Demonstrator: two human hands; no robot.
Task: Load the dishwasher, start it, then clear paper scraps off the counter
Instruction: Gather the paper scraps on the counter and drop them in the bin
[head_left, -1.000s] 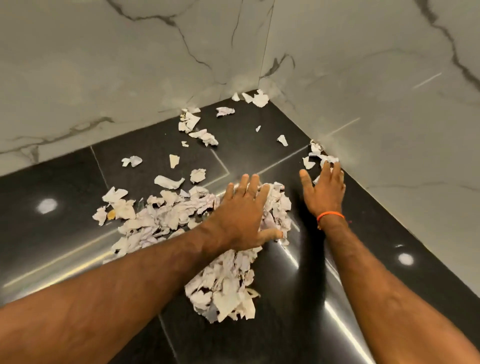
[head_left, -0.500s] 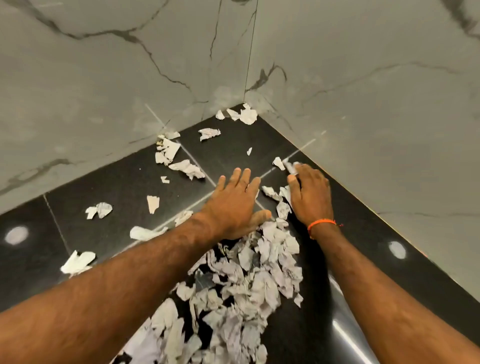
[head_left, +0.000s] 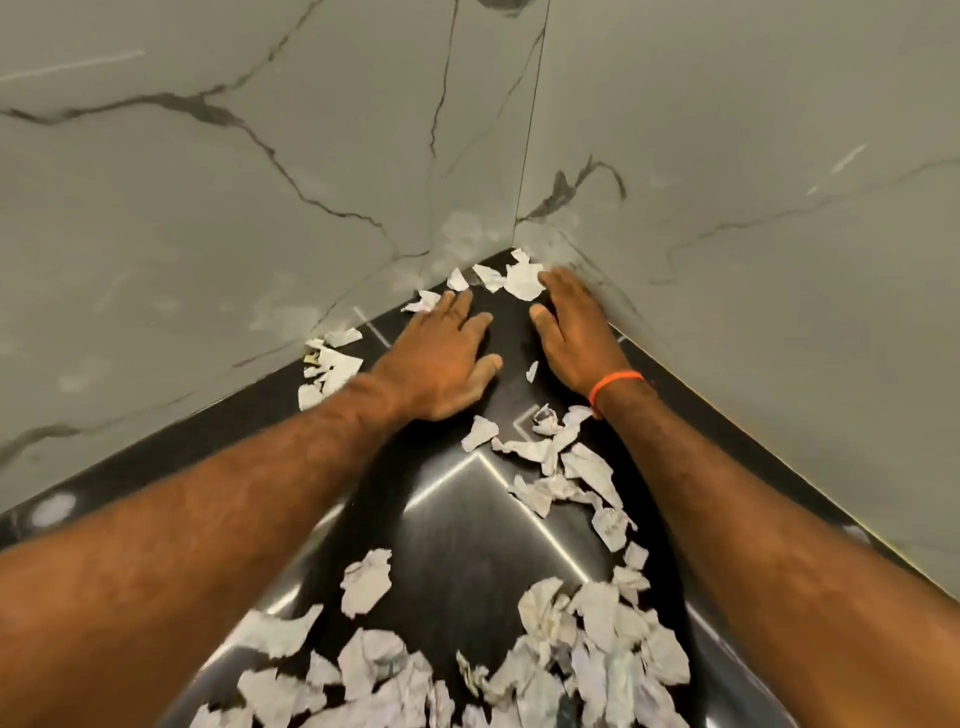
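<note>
Most scraps are lying heaped nearest on the counter. Beyond, left hand and right hand are pressing flat, fingers straight, flanking corner scraps. Clearing step; next, judged: raking these back into the heap.

A corner where we see two stone walls meet

We face grey-white marble wall panels with dark veins, joined at a thin vertical seam, above a glossy black stone counter mirroring bright streaks and round ceiling lights.
</note>
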